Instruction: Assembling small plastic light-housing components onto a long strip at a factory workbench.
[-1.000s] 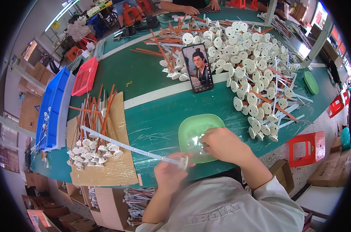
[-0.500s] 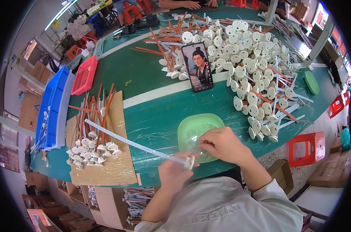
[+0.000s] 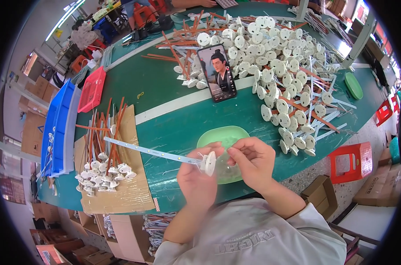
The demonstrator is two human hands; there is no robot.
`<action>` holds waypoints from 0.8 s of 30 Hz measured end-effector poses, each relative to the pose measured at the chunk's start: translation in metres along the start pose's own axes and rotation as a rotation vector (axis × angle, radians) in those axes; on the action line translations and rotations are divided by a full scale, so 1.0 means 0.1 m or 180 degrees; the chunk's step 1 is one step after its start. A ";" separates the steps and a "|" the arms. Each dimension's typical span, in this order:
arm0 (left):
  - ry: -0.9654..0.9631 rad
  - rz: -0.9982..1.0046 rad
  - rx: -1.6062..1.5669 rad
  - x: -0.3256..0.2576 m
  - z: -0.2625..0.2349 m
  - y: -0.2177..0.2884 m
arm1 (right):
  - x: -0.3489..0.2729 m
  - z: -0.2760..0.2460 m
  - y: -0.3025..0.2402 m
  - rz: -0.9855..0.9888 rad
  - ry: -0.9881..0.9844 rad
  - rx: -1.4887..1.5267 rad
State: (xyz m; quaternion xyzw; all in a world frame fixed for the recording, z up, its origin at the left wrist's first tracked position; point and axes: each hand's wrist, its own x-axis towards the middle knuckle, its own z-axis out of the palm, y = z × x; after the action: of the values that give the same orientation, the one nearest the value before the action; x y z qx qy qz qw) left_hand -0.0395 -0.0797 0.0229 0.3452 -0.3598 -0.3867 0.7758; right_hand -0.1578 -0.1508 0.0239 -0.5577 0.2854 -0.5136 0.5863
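Observation:
My left hand is closed on an LED strip with a white round base at its right end. The narrow strip reaches left over the table, and a thin wire shows by the base. Just right of the base, my right hand is closed in a pinch. What its fingertips hold is too small and clear to make out. Under both hands stands a light green bowl, its contents partly hidden and see-through.
A phone leans against a large pile of white round bases with strips. On the left, cardboard carries more such pieces, beside a red basket and a blue bin. A red stool stands right.
My left hand has turned the strip to a flatter angle and brought its base round toward my right hand. My right hand has come up from over the bowl, still pinching. The view has shifted slightly.

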 end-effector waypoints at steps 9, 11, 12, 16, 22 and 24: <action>-0.0068 -0.0151 -0.0200 0.02 0.16 -0.01 | -0.03 -0.06 0.10 -0.1802 -0.0091 -0.1529; 0.0034 -0.0177 -0.0236 0.02 0.16 0.00 | -0.03 -0.04 0.10 -0.2478 -0.0206 -0.1957; 0.0088 -0.0214 -0.0196 0.03 0.15 0.00 | -0.04 0.00 0.14 -0.2550 -0.0183 -0.1801; 0.0223 -0.0375 -0.0135 0.03 0.15 0.04 | -0.04 0.01 0.12 -0.2162 -0.0394 -0.1444; 0.0030 -0.0277 -0.0183 -0.01 0.08 0.00 | -0.11 0.03 0.04 -0.0854 -0.0339 -0.0839; 0.0036 -0.0177 -0.0175 -0.01 0.06 -0.04 | -0.11 0.05 0.03 -0.0731 -0.0293 -0.0897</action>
State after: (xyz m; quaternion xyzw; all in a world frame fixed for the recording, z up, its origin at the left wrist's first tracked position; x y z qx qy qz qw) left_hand -0.0463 -0.0823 0.0227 0.3358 -0.3349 -0.4159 0.7760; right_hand -0.1560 -0.1391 0.0196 -0.6860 0.2619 -0.5060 0.4524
